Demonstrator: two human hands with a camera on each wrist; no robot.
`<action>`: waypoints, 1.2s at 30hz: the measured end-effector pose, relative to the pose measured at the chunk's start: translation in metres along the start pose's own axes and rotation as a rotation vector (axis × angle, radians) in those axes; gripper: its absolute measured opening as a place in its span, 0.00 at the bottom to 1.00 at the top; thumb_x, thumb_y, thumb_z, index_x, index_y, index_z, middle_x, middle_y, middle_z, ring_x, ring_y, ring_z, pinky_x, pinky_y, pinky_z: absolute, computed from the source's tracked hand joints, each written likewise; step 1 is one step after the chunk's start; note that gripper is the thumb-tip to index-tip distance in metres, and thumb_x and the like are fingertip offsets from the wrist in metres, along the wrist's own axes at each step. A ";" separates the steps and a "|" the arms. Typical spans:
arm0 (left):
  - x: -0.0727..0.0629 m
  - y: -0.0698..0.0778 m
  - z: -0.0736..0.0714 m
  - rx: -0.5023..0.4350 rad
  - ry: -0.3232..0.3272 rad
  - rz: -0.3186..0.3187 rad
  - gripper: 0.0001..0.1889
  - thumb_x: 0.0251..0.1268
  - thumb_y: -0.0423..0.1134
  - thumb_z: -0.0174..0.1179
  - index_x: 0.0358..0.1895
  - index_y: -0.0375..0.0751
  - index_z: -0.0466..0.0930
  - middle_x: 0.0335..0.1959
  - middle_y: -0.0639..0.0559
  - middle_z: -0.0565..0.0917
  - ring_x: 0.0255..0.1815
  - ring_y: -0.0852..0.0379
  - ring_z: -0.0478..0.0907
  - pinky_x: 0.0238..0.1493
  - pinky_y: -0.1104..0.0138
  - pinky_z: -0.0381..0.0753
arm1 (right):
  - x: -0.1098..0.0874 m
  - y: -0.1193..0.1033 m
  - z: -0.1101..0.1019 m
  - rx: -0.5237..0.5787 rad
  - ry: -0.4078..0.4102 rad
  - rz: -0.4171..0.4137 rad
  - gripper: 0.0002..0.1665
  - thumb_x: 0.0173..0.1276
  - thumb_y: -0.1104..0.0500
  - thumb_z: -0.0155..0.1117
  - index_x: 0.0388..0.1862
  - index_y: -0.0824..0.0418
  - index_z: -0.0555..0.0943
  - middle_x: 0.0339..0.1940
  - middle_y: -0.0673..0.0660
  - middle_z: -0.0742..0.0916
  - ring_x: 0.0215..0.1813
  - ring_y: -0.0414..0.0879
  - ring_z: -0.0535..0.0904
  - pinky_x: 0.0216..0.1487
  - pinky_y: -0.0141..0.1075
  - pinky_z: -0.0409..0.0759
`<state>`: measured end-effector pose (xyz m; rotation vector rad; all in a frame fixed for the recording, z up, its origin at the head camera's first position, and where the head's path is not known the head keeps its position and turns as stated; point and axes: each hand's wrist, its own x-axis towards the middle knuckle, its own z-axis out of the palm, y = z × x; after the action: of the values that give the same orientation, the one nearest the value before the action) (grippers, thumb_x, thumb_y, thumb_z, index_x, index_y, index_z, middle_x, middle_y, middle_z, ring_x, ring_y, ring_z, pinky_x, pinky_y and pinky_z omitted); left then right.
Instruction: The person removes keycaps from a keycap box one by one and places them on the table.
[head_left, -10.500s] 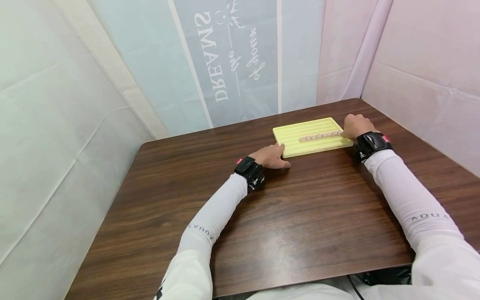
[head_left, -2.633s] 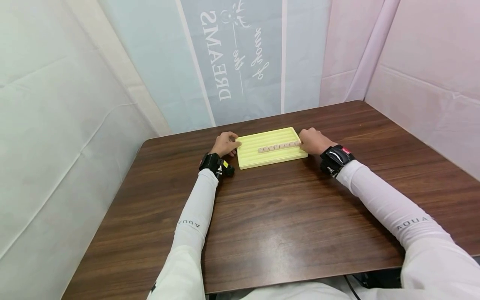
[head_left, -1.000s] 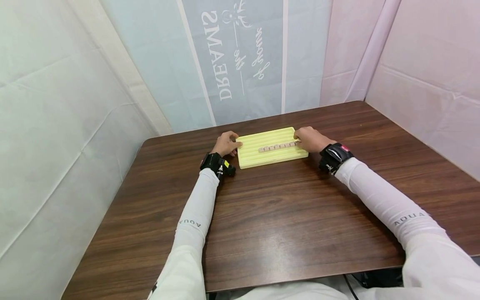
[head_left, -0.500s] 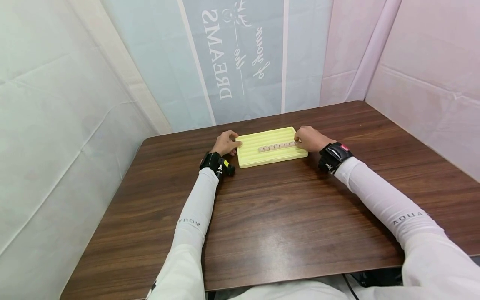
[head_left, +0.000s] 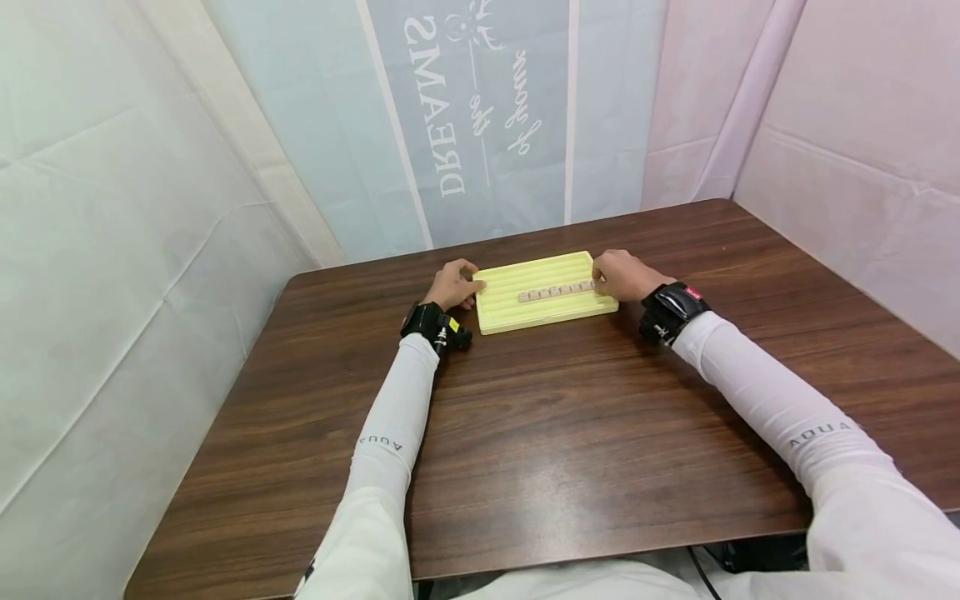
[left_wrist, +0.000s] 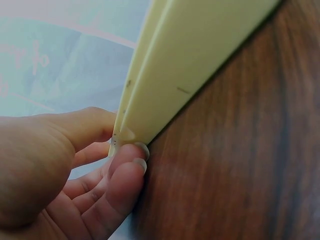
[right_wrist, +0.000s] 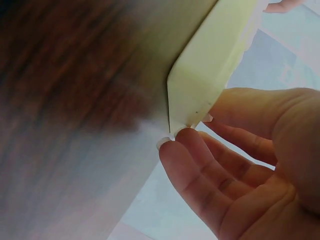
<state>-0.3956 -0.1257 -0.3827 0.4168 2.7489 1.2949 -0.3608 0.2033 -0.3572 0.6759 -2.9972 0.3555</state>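
A pale yellow ridged tray [head_left: 517,316] lies flat on the dark wooden table. Along one of its grooves runs a row of small wooden cubes [head_left: 554,292], with marks on their faces too small to read. My left hand [head_left: 451,286] pinches the tray's left end, thumb on the rim and fingertips low against the outer wall, near the tabletop. At the opposite end, my right hand [head_left: 626,276] grips the tray's edge, its thumb over the rim by the row's right end and other fingertips at the corner below. That hand hides the row's end.
The brown table [head_left: 570,467] stretches in front of and beside the tray. A printed curtain [head_left: 495,125] hangs behind its back edge, and pale sheets [head_left: 855,167] enclose the sides. A dark cable [head_left: 702,575] hangs below the front edge.
Since the oldest frame the tray has moved left and nearer, and my left hand has shifted from its front corner to its left end. Over the last second hands and tray stay nearly still.
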 end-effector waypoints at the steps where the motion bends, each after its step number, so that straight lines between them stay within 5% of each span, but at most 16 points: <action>1: 0.000 0.000 0.000 -0.005 -0.002 -0.001 0.23 0.68 0.41 0.59 0.63 0.39 0.70 0.32 0.43 0.83 0.22 0.57 0.78 0.26 0.67 0.83 | -0.001 0.000 0.000 0.001 0.000 0.002 0.11 0.65 0.66 0.61 0.44 0.73 0.82 0.44 0.68 0.84 0.39 0.52 0.76 0.38 0.42 0.77; 14: 0.001 0.002 0.001 -0.014 -0.002 -0.001 0.23 0.68 0.41 0.60 0.63 0.39 0.70 0.34 0.41 0.83 0.22 0.57 0.78 0.26 0.67 0.83 | -0.001 0.001 -0.003 0.027 0.056 0.024 0.10 0.65 0.64 0.64 0.40 0.71 0.84 0.39 0.65 0.85 0.38 0.52 0.77 0.38 0.42 0.77; 29: 0.001 0.001 0.001 0.002 -0.001 -0.004 0.23 0.68 0.42 0.59 0.63 0.39 0.70 0.34 0.41 0.83 0.22 0.57 0.78 0.26 0.67 0.82 | -0.003 0.000 -0.008 0.052 0.077 0.039 0.10 0.67 0.66 0.59 0.45 0.71 0.81 0.38 0.64 0.84 0.35 0.50 0.77 0.34 0.40 0.76; 36: -0.001 0.002 0.000 0.006 0.000 0.001 0.23 0.68 0.41 0.59 0.63 0.38 0.69 0.33 0.41 0.83 0.21 0.58 0.77 0.25 0.67 0.82 | -0.002 -0.003 -0.014 0.040 0.109 0.032 0.09 0.67 0.66 0.55 0.39 0.68 0.82 0.32 0.60 0.81 0.32 0.48 0.73 0.33 0.37 0.70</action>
<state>-0.3945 -0.1249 -0.3813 0.4187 2.7535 1.2874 -0.3574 0.2045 -0.3431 0.5913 -2.9083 0.4406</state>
